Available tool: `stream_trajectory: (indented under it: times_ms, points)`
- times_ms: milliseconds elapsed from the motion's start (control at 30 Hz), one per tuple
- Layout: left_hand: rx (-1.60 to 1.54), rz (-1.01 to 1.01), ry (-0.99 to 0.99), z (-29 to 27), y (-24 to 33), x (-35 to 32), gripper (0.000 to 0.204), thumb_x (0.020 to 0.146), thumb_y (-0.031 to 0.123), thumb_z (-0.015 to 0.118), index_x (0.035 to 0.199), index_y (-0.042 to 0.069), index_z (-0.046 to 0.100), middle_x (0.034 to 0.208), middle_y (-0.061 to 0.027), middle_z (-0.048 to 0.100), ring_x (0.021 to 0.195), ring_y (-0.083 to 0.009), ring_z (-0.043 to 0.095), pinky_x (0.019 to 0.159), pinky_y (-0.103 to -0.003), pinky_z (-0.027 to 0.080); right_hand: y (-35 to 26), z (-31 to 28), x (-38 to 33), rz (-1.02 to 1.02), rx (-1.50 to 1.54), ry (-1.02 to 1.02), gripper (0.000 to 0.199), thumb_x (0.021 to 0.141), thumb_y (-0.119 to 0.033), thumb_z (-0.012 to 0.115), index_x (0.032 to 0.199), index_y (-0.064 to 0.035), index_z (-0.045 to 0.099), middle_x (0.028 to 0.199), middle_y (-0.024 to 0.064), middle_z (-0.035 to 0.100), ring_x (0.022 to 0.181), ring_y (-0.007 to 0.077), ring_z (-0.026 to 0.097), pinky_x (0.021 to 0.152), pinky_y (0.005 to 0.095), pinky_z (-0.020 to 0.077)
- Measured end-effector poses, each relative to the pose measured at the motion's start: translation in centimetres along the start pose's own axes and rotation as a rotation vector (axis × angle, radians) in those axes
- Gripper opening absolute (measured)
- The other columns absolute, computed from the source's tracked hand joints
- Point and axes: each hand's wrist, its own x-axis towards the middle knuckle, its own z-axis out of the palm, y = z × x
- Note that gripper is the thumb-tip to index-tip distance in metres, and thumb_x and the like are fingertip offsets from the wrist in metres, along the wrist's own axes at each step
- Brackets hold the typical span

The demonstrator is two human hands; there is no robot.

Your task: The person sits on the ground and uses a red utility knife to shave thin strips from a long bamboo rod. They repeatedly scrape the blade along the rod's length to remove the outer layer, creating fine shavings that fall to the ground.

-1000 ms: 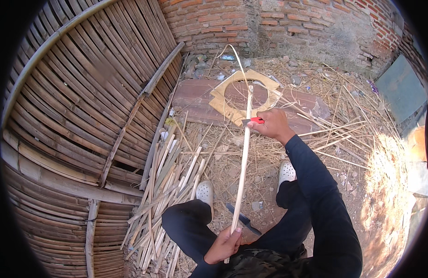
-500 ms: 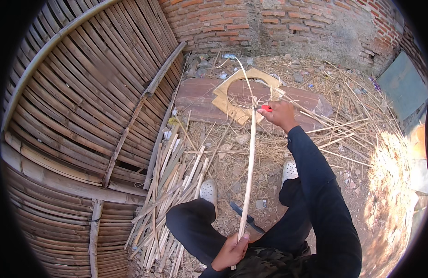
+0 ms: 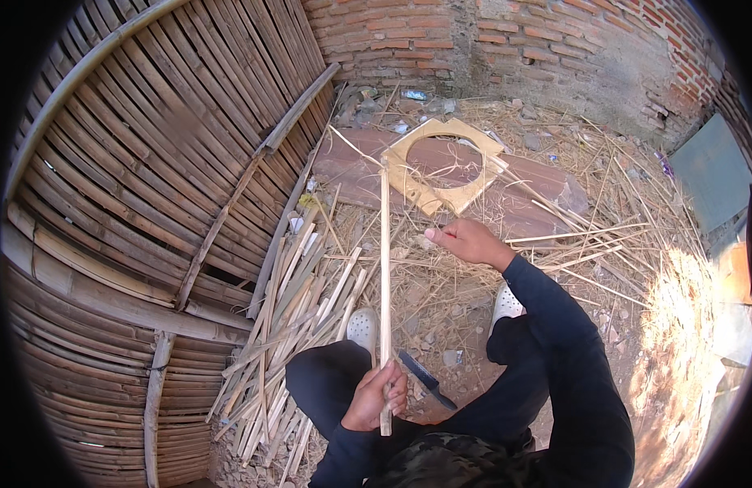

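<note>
The left hand [image 3: 377,396] is clamped on the stick [image 3: 385,268], upright left of centre frame, its top at the yellow board's [image 3: 471,195] left edge. A gap parts it from the right hand [image 3: 467,241], curled; whether around anything, I cannot tell. Slats [image 3: 290,346] crowd the lower left.

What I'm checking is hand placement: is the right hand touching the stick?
No, the right hand is apart from the stick, while the left hand grips it near its lower end.

No legible lettering (nor any numbers).
</note>
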Motion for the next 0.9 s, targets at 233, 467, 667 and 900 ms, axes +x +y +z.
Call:
stream_trajectory:
  times_ms: [233, 467, 667, 900]
  points:
    - [0.378, 0.226, 0.003, 3.4, 6.6, 6.7, 0.033, 0.102, 0.032, 0.043, 0.077, 0.011, 0.04, 0.059, 0.0008, 0.037, 0.044, -0.0104, 0.038, 0.043, -0.027, 0.037, -5.7, 3.1, -3.2, -0.403, -0.015, 0.222, 0.059, 0.085, -0.06, 0.058, 0.061, -0.0061, 0.058, 0.052, 0.0151, 0.053, 0.053, 0.0366, 0.057, 0.05, 0.0434, 0.0416]
    - [0.616, 0.258, -0.01, 4.5, 8.0, 7.5, 0.028, 0.102, 0.025, 0.046, 0.08, 0.008, 0.045, 0.061, 0.0044, 0.038, 0.052, -0.0048, 0.036, 0.046, -0.025, 0.033, -4.3, 1.8, -2.0, -0.468, -0.252, 0.449, 0.057, 0.078, -0.066, 0.062, 0.059, -0.0118, 0.058, 0.054, 0.0084, 0.057, 0.049, 0.0285, 0.059, 0.047, 0.0402, 0.0441]
    - [0.837, 0.39, 0.063, 3.7, 7.7, 8.6, 0.028, 0.101, 0.021, 0.047, 0.083, 0.0, 0.049, 0.063, -0.0005, 0.043, 0.06, -0.0088, 0.038, 0.055, -0.031, 0.037, -2.8, 1.8, -0.4, -0.52, -0.322, 0.537, 0.063, 0.074, -0.071, 0.061, 0.057, -0.0113, 0.053, 0.052, 0.0064, 0.051, 0.048, 0.0282, 0.056, 0.045, 0.0394, 0.0426]
    - [1.027, 0.499, 0.056, 3.5, 6.7, 8.1, 0.028, 0.1, 0.022, 0.048, 0.084, 0.0, 0.051, 0.063, -0.0105, 0.049, 0.058, -0.0202, 0.047, 0.057, -0.037, 0.04, -1.9, 0.4, 1.8, -0.139, -0.295, 0.585, 0.062, 0.08, -0.069, 0.057, 0.058, -0.0102, 0.059, 0.049, 0.0094, 0.054, 0.047, 0.029, 0.058, 0.046, 0.0408, 0.0447]
